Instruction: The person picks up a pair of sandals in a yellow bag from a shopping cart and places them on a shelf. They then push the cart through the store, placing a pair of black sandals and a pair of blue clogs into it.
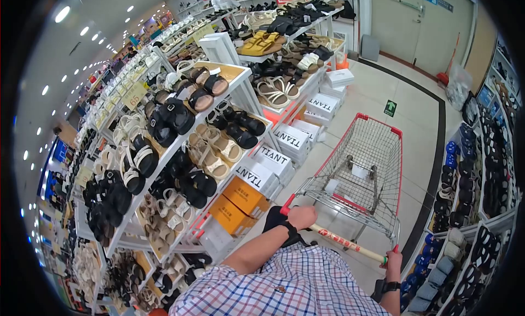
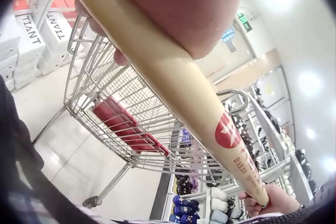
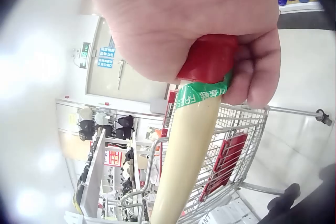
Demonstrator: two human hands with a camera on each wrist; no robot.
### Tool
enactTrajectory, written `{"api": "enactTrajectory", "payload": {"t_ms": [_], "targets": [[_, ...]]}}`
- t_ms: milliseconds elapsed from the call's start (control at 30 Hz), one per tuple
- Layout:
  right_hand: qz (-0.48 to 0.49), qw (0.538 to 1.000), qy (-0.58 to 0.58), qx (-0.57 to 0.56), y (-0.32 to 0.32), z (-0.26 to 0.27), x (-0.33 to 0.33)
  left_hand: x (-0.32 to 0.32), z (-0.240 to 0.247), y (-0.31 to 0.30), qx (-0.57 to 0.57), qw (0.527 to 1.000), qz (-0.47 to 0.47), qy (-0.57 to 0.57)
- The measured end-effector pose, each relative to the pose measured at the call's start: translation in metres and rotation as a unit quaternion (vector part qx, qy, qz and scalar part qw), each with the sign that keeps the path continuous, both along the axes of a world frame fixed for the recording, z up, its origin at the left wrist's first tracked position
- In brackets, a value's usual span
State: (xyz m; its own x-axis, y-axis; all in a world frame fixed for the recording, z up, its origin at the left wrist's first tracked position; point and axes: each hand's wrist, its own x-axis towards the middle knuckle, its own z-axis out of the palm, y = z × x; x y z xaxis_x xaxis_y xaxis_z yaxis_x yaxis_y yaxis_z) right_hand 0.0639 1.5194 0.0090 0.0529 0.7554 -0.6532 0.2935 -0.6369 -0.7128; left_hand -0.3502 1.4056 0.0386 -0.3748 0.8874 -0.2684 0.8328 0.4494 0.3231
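Note:
A wire shopping cart [image 1: 361, 163] with red trim stands in front of me, and no goods show in its basket. My left hand [image 1: 302, 217] grips the cream push handle [image 1: 342, 240] near its left end, with fingers curled under the bar in the left wrist view. At the other end, my right hand [image 1: 392, 261] holds the red end cap [image 3: 210, 58], beside a green band [image 3: 202, 94] on the bar. Red lettering and a round red logo [image 2: 228, 132] mark the handle. A red flap [image 2: 128, 127] sits in the cart's near end.
Tiered shelves of sandals [image 1: 219, 146] line the left side, with white shoe boxes [image 1: 257, 174] and orange boxes [image 1: 240, 198] beneath. More footwear racks [image 1: 456, 184] run along the right. Tiled floor [image 1: 415, 102] leads to a double door [image 1: 418, 29] with a grey bin [image 1: 370, 47] nearby.

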Motion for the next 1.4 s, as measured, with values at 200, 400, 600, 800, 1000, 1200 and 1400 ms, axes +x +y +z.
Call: {"api": "enactTrajectory", "payload": {"t_ms": [200,400,600,800,1000,1200,1400], "targets": [[0.013,1.000,-0.005,0.007,0.014,0.002,-0.002,-0.001,-0.001,0.007,0.015,1.000,0.001,-0.025],[0.022,1.000,-0.005,0.003,-0.002,0.004,-0.007,-0.005,0.002,-0.021,-0.022,0.996,0.030,-0.080],[0.024,1.000,0.008,0.001,-0.031,0.008,-0.054,-0.046,0.000,-0.042,0.045,0.999,0.027,-0.004],[0.025,1.000,0.001,-0.005,-0.042,0.005,-0.094,-0.094,-0.007,-0.043,0.045,0.999,0.030,-0.001],[0.037,0.999,-0.026,-0.005,-0.039,-0.054,-0.095,-0.131,-0.008,-0.037,0.048,0.999,0.021,-0.009],[0.177,0.970,-0.130,0.099,-0.039,-0.053,-0.097,-0.145,-0.015,-0.027,0.043,0.999,-0.012,0.000],[-0.032,0.998,-0.036,-0.033,-0.049,0.008,-0.149,-0.147,-0.005,-0.025,0.064,0.998,-0.021,0.012]]}}
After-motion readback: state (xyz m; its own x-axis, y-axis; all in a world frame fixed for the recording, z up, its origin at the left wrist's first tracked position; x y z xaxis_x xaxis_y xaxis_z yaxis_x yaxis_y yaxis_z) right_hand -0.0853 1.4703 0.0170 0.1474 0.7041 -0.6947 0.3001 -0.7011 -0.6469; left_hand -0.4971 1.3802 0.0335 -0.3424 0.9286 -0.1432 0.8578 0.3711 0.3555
